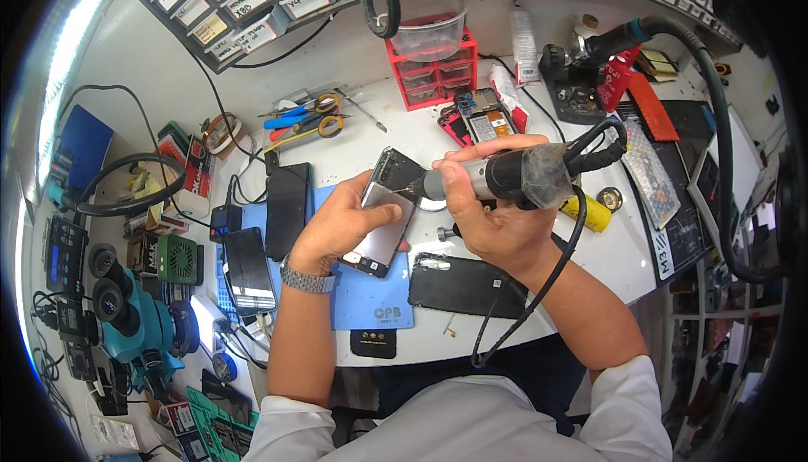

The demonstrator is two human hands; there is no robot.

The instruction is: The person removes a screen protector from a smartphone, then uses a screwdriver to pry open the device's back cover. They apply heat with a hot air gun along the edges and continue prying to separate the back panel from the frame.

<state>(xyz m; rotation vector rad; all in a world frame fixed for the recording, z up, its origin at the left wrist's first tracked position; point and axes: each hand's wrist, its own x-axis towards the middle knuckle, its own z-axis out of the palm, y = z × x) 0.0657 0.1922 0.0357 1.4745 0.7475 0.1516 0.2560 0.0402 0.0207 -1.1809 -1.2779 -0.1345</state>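
Note:
My left hand is closed round an opened phone, thumb on its silver inner face and fingers behind. Tilted above the blue mat, the phone shows dark circuitry at its upper end. In my right hand is a grey and black rotary tool, its rear wrapped in clear tape and joined to a black cable. The tool's narrow tip points left at the phone's upper part; whether it touches cannot be made out. A loose black phone back cover lies below my right hand.
Dark phones lie left of the mat. Tweezers and blue-handled tools sit behind them. A red drawer box and another opened phone stand farther back. At left is a teal microscope; a thick black hose arches at right.

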